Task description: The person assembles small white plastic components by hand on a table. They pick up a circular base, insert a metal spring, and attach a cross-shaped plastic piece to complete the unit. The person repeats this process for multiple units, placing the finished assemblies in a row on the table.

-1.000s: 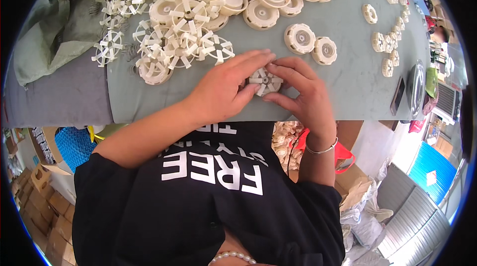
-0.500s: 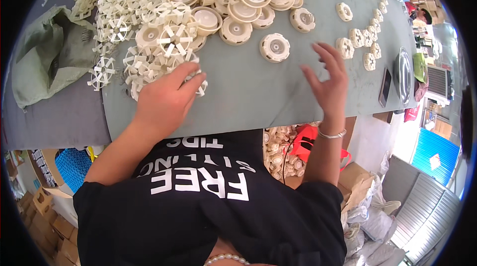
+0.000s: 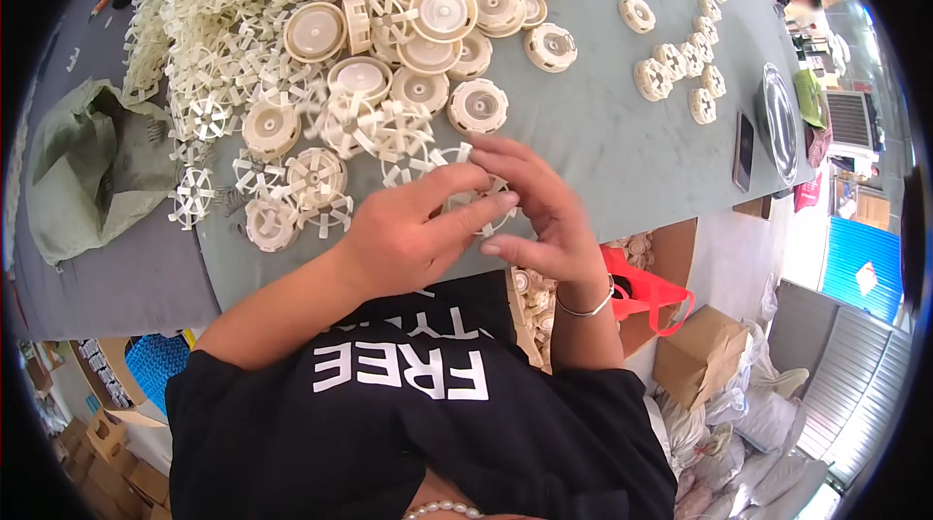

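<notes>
Over the near part of the table my two hands meet around a white spoked plastic wheel [image 3: 498,219], mostly hidden by the fingers. My left hand [image 3: 408,228] pinches it from the left. Curled round its right side is my right hand [image 3: 552,219], thumb below and fingers above. Just beyond the hands lie more loose spoked wheels [image 3: 403,136] and a cream round housing [image 3: 478,106] with a ring-shaped centre. Farther back, several cream round housings [image 3: 442,11] are heaped on each other.
A large pile of white spoked pieces [image 3: 233,24] covers the table's far left, beside a green-grey sack [image 3: 83,170]. Several finished-looking round pieces [image 3: 671,58] stand at the right, near a phone [image 3: 742,151] and a clear oval tray [image 3: 778,121]. Below the edge is a red bag [image 3: 646,292].
My right hand has come leftward and closed in on the spoked wheel in my left hand. My left hand has moved right, away from the spoked pile. The whole view has shifted slightly.
</notes>
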The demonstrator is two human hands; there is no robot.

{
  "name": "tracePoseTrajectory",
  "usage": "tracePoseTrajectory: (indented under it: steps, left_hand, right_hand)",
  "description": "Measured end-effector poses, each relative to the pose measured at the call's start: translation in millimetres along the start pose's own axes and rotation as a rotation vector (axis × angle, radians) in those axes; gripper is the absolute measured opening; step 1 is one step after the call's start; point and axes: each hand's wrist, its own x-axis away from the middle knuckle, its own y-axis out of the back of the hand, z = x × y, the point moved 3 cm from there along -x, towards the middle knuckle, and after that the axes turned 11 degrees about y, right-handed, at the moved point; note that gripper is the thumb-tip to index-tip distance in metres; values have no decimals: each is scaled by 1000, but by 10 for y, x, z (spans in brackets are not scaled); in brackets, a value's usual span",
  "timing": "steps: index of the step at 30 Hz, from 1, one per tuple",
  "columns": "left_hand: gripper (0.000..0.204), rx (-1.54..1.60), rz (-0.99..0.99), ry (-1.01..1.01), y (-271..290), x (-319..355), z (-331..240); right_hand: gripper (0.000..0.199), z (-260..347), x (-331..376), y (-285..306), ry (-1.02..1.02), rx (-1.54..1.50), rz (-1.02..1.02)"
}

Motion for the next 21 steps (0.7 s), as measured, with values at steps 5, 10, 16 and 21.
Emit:
tracePoseTrajectory:
  steps: [5,10,16,21]
  left_hand:
    - [77,-276,114,342,10,32,87]
    - [72,-545,93,357,229,100,294]
    - [69,-719,-247,435,731,-163,295]
    - [72,-386,26,358,-115,-460,-81]
  right_hand:
    - [60,-152,235,51,-55,168,5]
    - [60,-122,257,184,248,444,-165]
    - [59,-274,238,760,-49,1131,-210]
    - [57,-249,27,804,-239,876,-208]
